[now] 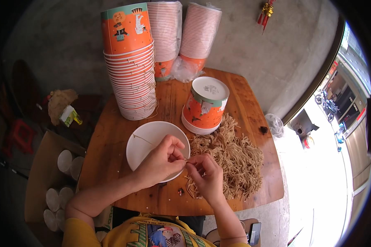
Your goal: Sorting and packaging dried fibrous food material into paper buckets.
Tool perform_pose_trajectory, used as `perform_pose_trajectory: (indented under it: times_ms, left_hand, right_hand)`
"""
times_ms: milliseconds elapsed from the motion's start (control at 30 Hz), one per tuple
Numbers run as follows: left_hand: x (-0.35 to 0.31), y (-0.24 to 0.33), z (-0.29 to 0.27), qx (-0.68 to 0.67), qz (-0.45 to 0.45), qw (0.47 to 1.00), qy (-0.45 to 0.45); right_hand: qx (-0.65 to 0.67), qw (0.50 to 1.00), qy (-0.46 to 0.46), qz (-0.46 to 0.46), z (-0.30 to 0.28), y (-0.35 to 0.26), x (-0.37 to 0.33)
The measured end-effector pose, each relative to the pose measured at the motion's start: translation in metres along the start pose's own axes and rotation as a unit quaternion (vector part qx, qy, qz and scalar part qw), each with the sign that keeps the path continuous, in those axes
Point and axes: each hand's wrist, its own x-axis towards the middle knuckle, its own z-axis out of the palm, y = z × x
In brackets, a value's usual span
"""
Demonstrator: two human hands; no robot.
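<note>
Over the right part of a white round paper tub [140, 154], seen from above, my two hands meet fingertip to fingertip. My left hand [163, 164] pinches a thin tan string [142, 139], whose far length crosses the tub's rim. My right hand [206, 175] is closed in a pinch at the same spot, on what looks like the string's end; the fingers hide most of it. Beside my right hand lies a big loose heap of tan strings [235, 164]. Behind the heap stands a short upside-down stack of orange printed paper tubs [205, 108].
A tall stack of paper tubs [130, 76] with strings hanging at its side stands at the back left. Two plastic-wrapped stacks [165, 37] are behind. A cardboard box [39, 177] with white round tubs sits left of the wooden table [99, 164]. A dark object [264, 129] lies near the right edge.
</note>
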Motion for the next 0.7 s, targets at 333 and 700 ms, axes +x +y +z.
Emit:
perform_pose_trajectory:
  times_ms: [333,700]
  left_hand:
    - [-0.003,0.009,0.0,0.182,0.1,0.978,-0.013]
    - [0.001,0.007,0.001,0.183,0.15,0.971,-0.028]
  right_hand:
    - [-0.087,0.992,-0.053,-0.068,-0.016,-0.006,0.011]
    - [-0.029,0.996,-0.078,-0.019,-0.019,-0.003,0.012]
